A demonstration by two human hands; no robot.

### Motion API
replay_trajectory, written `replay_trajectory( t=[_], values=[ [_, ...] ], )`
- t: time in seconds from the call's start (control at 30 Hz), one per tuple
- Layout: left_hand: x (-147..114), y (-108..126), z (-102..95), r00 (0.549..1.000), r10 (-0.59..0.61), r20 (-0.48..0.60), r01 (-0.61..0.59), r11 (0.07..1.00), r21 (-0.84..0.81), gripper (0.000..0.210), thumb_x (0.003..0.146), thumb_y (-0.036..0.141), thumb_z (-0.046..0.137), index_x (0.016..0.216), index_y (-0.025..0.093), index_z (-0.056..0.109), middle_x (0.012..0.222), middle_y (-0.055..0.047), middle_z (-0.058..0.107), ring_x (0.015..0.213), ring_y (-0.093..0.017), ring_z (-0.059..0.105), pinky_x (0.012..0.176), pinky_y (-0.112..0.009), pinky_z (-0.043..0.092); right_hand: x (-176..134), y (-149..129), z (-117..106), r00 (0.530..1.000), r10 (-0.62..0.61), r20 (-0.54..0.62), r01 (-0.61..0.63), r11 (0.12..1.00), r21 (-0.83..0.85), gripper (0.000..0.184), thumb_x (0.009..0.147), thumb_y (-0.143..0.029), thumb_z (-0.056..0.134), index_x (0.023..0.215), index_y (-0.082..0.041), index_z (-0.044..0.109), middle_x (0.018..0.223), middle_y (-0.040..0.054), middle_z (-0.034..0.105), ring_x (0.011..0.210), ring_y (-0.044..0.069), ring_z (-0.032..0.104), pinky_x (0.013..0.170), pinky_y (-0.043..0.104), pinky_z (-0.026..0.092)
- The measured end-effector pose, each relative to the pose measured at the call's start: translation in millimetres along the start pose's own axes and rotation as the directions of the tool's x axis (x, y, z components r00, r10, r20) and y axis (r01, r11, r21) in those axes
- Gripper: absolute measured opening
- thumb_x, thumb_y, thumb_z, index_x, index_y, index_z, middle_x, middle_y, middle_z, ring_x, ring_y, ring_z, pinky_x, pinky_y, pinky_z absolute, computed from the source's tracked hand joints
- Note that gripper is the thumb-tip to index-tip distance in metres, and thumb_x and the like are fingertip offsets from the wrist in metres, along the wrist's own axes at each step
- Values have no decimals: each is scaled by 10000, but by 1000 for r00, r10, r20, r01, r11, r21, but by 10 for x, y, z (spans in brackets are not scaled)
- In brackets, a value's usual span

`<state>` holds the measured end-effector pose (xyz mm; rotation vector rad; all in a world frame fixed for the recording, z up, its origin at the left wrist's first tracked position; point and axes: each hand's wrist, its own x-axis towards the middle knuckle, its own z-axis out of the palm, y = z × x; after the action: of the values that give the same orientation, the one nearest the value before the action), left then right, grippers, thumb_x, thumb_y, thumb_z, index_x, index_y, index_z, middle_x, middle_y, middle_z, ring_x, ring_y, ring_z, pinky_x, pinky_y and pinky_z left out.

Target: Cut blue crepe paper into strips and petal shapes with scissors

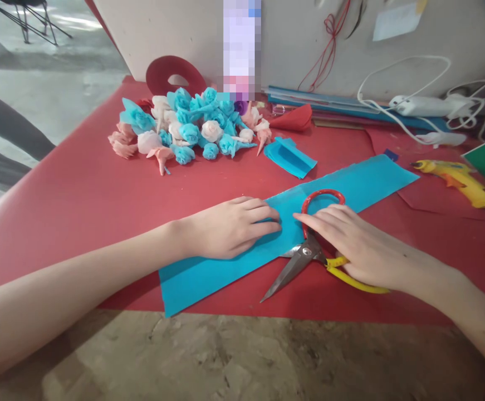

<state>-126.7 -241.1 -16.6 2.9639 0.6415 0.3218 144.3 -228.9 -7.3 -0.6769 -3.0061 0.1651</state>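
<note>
A long strip of blue crepe paper [221, 278] lies slantwise across the red tabletop. My left hand [238, 228] rests palm down on its middle, fingers lightly bent and holding nothing. Scissors [307, 250] with one red and one yellow handle are in my right hand [346, 239], whose fingers lie about both handles. The blades are spread; one blade goes partly out of sight at the strip's near edge, while the other points toward the table's front. A finger of the right hand stretches out over the paper.
Blue, white and pink paper flowers [190, 133] are heaped at the back, beside a red tape roll [154, 75]. Folded blue paper [290, 156] lies behind the strip. To the right are a yellow glue gun [459, 175] and a white power strip [430, 106] with cables.
</note>
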Motion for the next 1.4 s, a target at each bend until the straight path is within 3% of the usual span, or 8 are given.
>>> replay_trajectory(
  t=[0.27, 0.63, 1.03, 1.17, 1.4],
  values=[
    [-1, -2, -7, 1000, 5, 21, -5, 1000, 15, 350, 913, 156, 342, 1214, 104, 513, 1268, -148, 542, 1107, -268, 498, 933, -393, 406, 27, 2, -31, 1000, -7, 3, 7, 1000, 11, 785, 618, 68, 353, 1376, -130, 309, 1101, 114, 554, 1074, 272, 481, 915, 437, 432],
    [-11, -4, 8, 999, -12, 32, 12, 1000, -7, 360, 917, 165, 336, 1238, 121, 494, 1298, -141, 521, 1132, -273, 483, 930, -408, 405, -224, -11, -37, 999, 37, 32, -37, 999, 6, 852, 568, 88, 333, 1380, -163, 286, 1137, 105, 535, 1091, 260, 462, 893, 412, 452],
    [-9, -4, 21, 1000, 5, -8, -5, 1000, 5, 360, 896, 136, 346, 1213, 102, 512, 1258, -152, 541, 1093, -274, 504, 920, -403, 417, 28, -148, 6, 999, 27, 20, -28, 999, 32, 774, 600, 79, 359, 1355, -91, 316, 1104, 137, 530, 1060, 286, 466, 887, 447, 456],
    [-14, -3, 35, 999, 21, -46, -19, 999, 37, 361, 889, 134, 346, 1199, 88, 524, 1217, -164, 560, 1075, -281, 508, 919, -406, 422, 149, -237, -2, 999, -40, -11, 40, 999, -3, 718, 651, 48, 373, 1359, -37, 299, 1069, 157, 541, 1003, 303, 479, 851, 467, 467],
    [-6, -12, 57, 998, 19, -63, -15, 998, 62, 365, 890, 150, 339, 1194, 78, 529, 1172, -175, 577, 1053, -286, 518, 888, -411, 446, 199, -271, -19, 999, -40, -16, 40, 999, 23, 751, 639, 58, 360, 1379, -24, 265, 1084, 163, 545, 1007, 296, 487, 855, 453, 470]
  ],
)
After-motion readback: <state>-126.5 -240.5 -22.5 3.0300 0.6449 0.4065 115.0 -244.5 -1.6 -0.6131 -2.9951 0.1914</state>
